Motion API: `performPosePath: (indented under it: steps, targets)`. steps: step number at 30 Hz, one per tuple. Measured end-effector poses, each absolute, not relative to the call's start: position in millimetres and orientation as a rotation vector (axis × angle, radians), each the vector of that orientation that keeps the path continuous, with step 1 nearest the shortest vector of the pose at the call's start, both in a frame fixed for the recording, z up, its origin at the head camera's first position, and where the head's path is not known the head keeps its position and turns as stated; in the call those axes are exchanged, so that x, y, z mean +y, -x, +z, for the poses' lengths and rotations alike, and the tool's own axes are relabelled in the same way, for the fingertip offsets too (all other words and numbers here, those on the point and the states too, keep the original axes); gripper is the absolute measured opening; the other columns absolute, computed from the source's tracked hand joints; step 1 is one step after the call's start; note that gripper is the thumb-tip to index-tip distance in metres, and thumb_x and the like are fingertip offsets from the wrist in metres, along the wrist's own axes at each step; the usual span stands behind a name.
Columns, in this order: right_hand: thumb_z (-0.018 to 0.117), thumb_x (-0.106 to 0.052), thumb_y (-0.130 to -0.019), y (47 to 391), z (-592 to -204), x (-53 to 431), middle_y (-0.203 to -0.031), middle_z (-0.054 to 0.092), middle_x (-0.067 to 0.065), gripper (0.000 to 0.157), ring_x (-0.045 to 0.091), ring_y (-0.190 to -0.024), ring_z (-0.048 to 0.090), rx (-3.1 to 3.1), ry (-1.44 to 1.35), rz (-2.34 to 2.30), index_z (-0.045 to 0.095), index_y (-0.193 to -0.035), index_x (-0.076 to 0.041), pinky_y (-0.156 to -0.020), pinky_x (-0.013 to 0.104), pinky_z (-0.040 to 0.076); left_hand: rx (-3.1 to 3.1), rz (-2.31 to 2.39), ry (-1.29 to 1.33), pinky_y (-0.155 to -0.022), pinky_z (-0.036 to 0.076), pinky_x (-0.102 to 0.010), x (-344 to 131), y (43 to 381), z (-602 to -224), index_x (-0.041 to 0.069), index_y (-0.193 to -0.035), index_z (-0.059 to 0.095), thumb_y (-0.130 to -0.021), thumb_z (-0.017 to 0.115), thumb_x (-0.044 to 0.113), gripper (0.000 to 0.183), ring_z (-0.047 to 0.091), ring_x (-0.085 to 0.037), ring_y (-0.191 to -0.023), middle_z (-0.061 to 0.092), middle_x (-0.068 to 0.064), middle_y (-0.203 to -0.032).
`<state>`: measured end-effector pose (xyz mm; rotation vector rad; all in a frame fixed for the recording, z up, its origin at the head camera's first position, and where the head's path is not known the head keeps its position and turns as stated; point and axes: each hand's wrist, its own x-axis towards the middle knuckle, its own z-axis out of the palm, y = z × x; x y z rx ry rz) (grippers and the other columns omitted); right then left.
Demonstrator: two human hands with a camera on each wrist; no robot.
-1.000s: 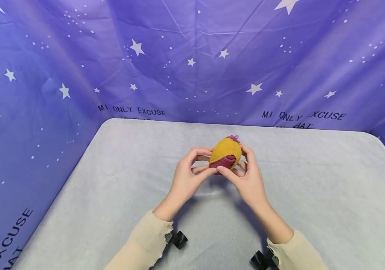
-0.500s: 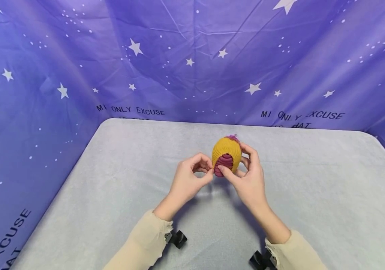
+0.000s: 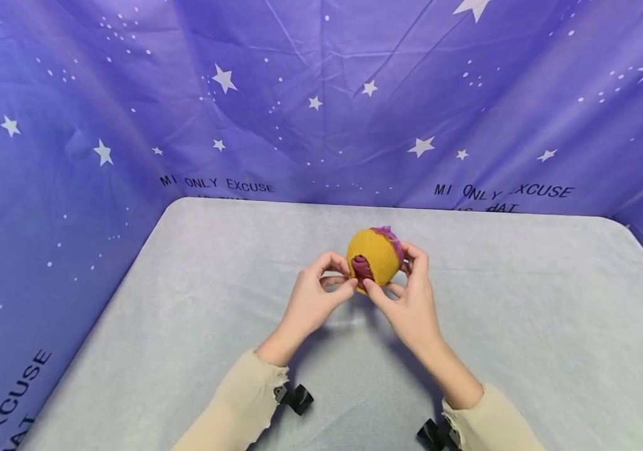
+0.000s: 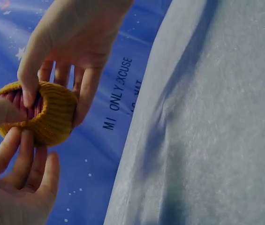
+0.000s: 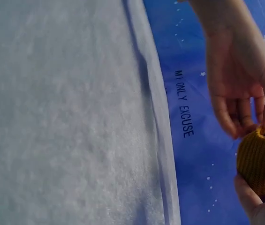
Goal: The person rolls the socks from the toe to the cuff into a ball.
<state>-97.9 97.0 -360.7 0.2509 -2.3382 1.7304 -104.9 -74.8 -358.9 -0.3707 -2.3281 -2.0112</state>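
A balled-up sock (image 3: 376, 252) is held just above the table, mustard-yellow ribbed knit outside. Dark red folds show through its opening, and purple threads stick out at its far upper side. My right hand (image 3: 414, 307) grips it from the right, thumb over the front near the red folds, fingers behind. From the left, my left hand (image 3: 308, 304) pinches the rim of the opening between thumb and fingertips. In the left wrist view the yellow sock (image 4: 55, 115) has its opening between both thumbs. The right wrist view cuts off part of the sock (image 5: 259, 164).
A grey-white cloth-covered table (image 3: 524, 313) spreads under both arms. Behind and beside it hangs a purple-blue curtain (image 3: 276, 125) with stars and lettering. Black wrist devices (image 3: 301, 399) sit below the beige sleeves (image 3: 236, 404).
The balled-up sock has been turned in the hands, so the red opening now faces left and more purple shows at the right. The left fingers shifted from the sock's side to its rim.
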Motion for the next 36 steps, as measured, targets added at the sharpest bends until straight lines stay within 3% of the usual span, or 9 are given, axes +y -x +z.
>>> performPosePath:
  steps: [4, 8, 14, 17, 21, 24, 28, 30, 36]
  targets:
    - [0.074, 0.001, -0.084, 94, -359, 99, -0.144, 0.044, 0.012, 0.072, 0.027, -0.125, 0.052, -2.355, -0.339, 1.733, 0.038, -0.146, -0.007, -0.081, 0.018, 0.057, -2.306, -2.041, 0.312, -0.097, 0.056, -0.038, -76, 106, -358, 0.003, -0.123, 0.049, -0.086, 0.074, 0.002, 0.044, 0.060, -0.027, -0.119, 0.059, -0.015, -0.126]
    - [0.077, 0.001, -0.082, 94, -359, 99, -0.144, 0.043, 0.013, 0.069, 0.029, -0.128, 0.051, -2.337, -0.383, 1.630, 0.044, -0.143, -0.007, -0.081, 0.028, 0.060, -2.266, -2.099, 0.259, -0.094, 0.057, -0.044, -75, 105, -357, 0.003, -0.129, 0.046, -0.086, 0.072, 0.001, 0.050, 0.062, -0.028, -0.116, 0.061, -0.016, -0.128]
    - [0.077, 0.003, -0.080, 92, -356, 97, -0.127, 0.046, 0.017, 0.026, 0.024, -0.117, 0.053, -2.275, -0.441, 1.382, 0.059, -0.099, -0.002, -0.080, 0.037, 0.061, -2.214, -2.092, 0.209, -0.088, 0.060, -0.041, -73, 105, -356, 0.003, -0.124, 0.047, -0.082, 0.071, -0.002, 0.048, 0.063, -0.027, -0.115, 0.059, -0.017, -0.123]
    - [0.076, 0.001, -0.082, 90, -355, 95, -0.123, 0.047, 0.018, 0.016, 0.028, -0.117, 0.050, -2.258, -0.494, 1.257, 0.064, -0.090, -0.006, -0.095, 0.041, 0.055, -2.220, -2.073, 0.174, -0.086, 0.060, -0.041, -72, 105, -357, 0.004, -0.123, 0.048, -0.081, 0.071, -0.001, 0.048, 0.067, -0.028, -0.112, 0.056, -0.016, -0.121]
    - [0.078, -0.001, -0.082, 85, -354, 89, -0.119, 0.046, 0.021, 0.016, 0.034, -0.118, 0.046, -2.228, -0.581, 1.175, 0.066, -0.089, -0.007, -0.098, 0.038, 0.045, -2.255, -2.013, 0.135, -0.080, 0.062, -0.037, -70, 106, -358, 0.005, -0.123, 0.047, -0.081, 0.069, -0.002, 0.047, 0.070, -0.027, -0.102, 0.056, -0.015, -0.119]
    - [0.078, 0.000, -0.081, 80, -354, 83, -0.117, 0.045, 0.019, 0.016, 0.032, -0.119, 0.043, -2.234, -0.628, 1.206, 0.067, -0.090, -0.007, -0.098, 0.029, 0.049, -2.275, -1.931, 0.119, -0.073, 0.061, -0.028, -68, 108, -358, 0.004, -0.122, 0.047, -0.080, 0.066, -0.006, 0.048, 0.070, -0.026, -0.098, 0.057, -0.016, -0.119]
    - [0.078, -0.003, -0.082, 74, -354, 79, -0.115, 0.044, 0.016, 0.015, 0.030, -0.118, 0.040, -2.267, -0.677, 1.213, 0.069, -0.090, -0.010, -0.101, 0.035, 0.049, -2.300, -1.821, 0.117, -0.066, 0.058, -0.021, -68, 111, -359, 0.003, -0.120, 0.047, -0.082, 0.067, -0.007, 0.045, 0.071, -0.027, -0.094, 0.058, -0.017, -0.116]
    - [0.080, -0.004, -0.081, 74, -356, 80, -0.115, 0.045, 0.016, 0.016, 0.030, -0.117, 0.041, -2.277, -0.676, 1.181, 0.069, -0.090, -0.012, -0.099, 0.036, 0.049, -2.308, -1.824, 0.122, -0.067, 0.057, -0.021, -69, 112, -359, 0.003, -0.119, 0.047, -0.082, 0.067, -0.007, 0.043, 0.071, -0.027, -0.094, 0.057, -0.017, -0.115]
    - [0.079, -0.002, -0.082, 79, -358, 90, -0.124, 0.047, 0.016, 0.017, 0.025, -0.121, 0.043, -2.296, -0.590, 1.241, 0.071, -0.094, -0.013, -0.099, 0.020, 0.042, -2.299, -1.994, 0.186, -0.075, 0.061, -0.027, -74, 110, -359, 0.003, -0.120, 0.047, -0.080, 0.063, -0.009, 0.045, 0.070, -0.026, -0.098, 0.055, -0.017, -0.118]
